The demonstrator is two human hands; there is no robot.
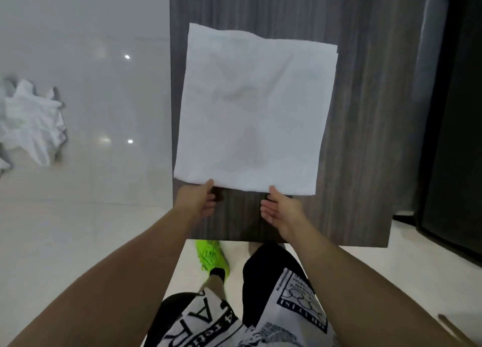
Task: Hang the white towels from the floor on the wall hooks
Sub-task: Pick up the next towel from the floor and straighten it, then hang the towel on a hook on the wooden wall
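While pinched along its near edge, folded white towel [250, 117] lies spread flat over dark wood-grain panel [365, 112]. Left hand [199, 203] nipping near-left corner between thumb and fingers; right hand [280, 208] doing likewise further along that edge, so each grip narrow and holding cloth. Soft, light, limp, likely to sag and unfold once lifted. Best taken at both corners, or bunched mid-edge for a hook. More crumpled towels [31, 122] heaped on glossy floor [104, 203], well apart. No hooks in view.
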